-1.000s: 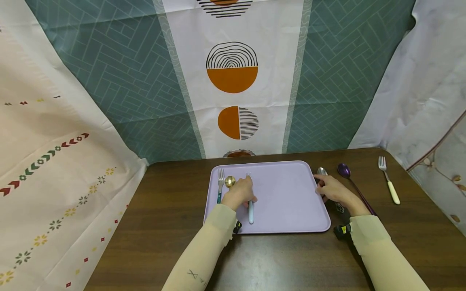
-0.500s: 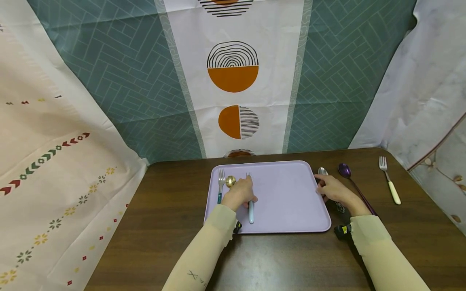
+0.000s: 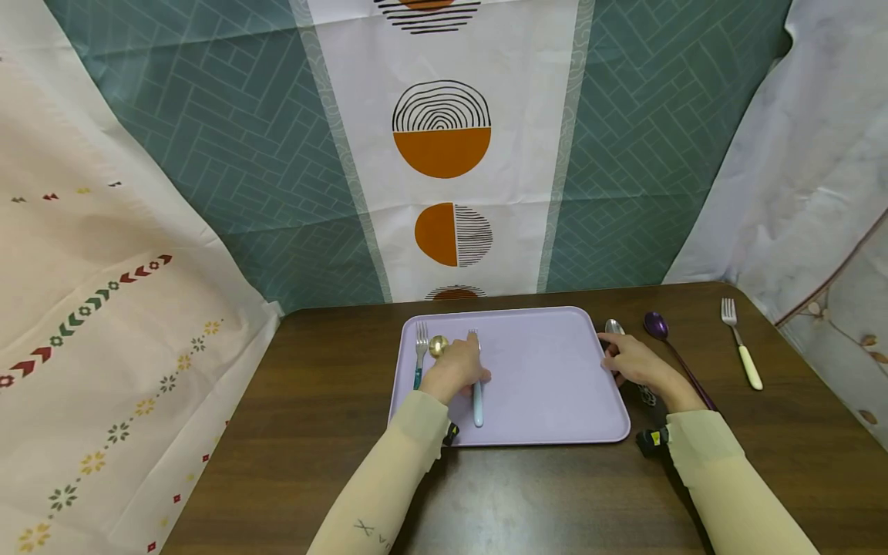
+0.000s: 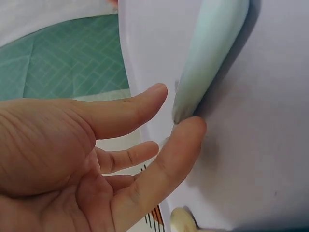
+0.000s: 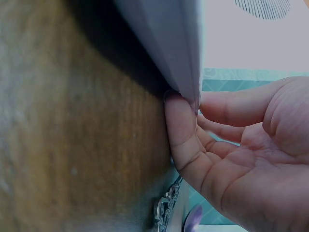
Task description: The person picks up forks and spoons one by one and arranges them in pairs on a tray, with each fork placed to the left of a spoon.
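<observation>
A lilac tray lies on the wooden table. My left hand hovers over a fork with a pale blue handle on the tray. In the left wrist view, the index fingertip touches or nearly touches the fork's neck, and a gap shows between thumb and handle. My right hand pinches the tray's right edge. Its thumb is on top and its index finger underneath, as the right wrist view shows. Left of the blue fork lie a green-handled fork and a gold spoon, partly hidden.
Beneath and beside my right hand is a silver spoon with an ornate handle. A purple spoon lies right of it. Farther right is a cream-handled fork. Patterned cloths hang behind and at both sides of the table.
</observation>
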The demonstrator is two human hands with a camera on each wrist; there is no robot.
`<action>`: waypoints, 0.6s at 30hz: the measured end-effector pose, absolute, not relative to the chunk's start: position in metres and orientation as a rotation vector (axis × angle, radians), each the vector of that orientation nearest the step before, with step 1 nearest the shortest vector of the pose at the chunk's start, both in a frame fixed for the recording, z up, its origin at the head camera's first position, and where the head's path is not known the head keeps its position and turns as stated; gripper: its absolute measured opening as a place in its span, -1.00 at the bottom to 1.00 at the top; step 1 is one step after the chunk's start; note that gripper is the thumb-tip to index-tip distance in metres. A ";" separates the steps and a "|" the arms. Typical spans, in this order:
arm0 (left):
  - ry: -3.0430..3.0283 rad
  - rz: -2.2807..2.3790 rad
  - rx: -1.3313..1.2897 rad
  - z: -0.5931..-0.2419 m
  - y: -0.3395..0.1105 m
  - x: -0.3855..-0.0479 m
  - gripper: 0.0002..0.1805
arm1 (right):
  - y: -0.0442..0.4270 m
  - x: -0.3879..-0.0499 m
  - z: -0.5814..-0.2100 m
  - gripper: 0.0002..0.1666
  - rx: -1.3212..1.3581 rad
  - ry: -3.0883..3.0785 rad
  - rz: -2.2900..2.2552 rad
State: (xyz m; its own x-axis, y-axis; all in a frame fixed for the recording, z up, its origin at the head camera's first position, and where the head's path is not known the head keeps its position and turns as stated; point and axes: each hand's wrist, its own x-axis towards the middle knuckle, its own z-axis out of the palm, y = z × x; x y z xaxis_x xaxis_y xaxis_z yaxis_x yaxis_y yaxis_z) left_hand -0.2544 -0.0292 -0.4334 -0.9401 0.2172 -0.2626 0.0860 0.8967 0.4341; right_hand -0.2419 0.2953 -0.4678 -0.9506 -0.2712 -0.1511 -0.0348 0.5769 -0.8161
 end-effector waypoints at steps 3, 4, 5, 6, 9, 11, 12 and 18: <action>2.784 0.624 0.250 -0.430 -0.034 -0.253 -0.16 | 0.295 -0.242 -0.467 -0.23 -0.255 2.549 -1.313; 2.807 0.604 0.277 -0.430 -0.037 -0.254 -0.27 | 0.295 -0.242 -0.467 -0.23 -0.254 2.548 -1.313; 2.829 0.589 0.303 -0.429 -0.039 -0.254 -0.39 | 0.295 -0.242 -0.468 -0.24 -0.248 2.547 -1.314; 2.852 0.572 0.331 -0.427 -0.041 -0.255 -0.52 | 0.295 -0.242 -0.468 -0.24 -0.237 2.547 -1.315; 2.905 0.567 0.385 -0.423 -0.048 -0.257 -0.75 | 0.294 -0.242 -0.468 -0.24 -0.213 2.554 -1.308; 2.908 0.620 0.387 -0.420 -0.053 -0.258 -0.77 | 0.293 -0.242 -0.468 -0.24 -0.200 2.557 -1.308; 2.910 0.643 0.388 -0.419 -0.056 -0.259 -0.76 | 0.293 -0.242 -0.468 -0.23 -0.197 2.558 -1.307; 2.964 0.722 0.400 -0.412 -0.072 -0.263 -0.70 | 0.292 -0.242 -0.467 -0.24 -0.198 2.561 -1.299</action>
State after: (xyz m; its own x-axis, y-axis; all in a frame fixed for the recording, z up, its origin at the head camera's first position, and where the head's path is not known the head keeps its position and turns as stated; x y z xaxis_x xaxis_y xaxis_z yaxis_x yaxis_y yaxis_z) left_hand -0.2627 -0.0723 -0.4122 -0.9642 0.2652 -0.0014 0.2349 0.8561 0.4603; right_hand -0.2422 0.2915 -0.4672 -0.9562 -0.2379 -0.1703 -0.0030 0.5902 -0.8073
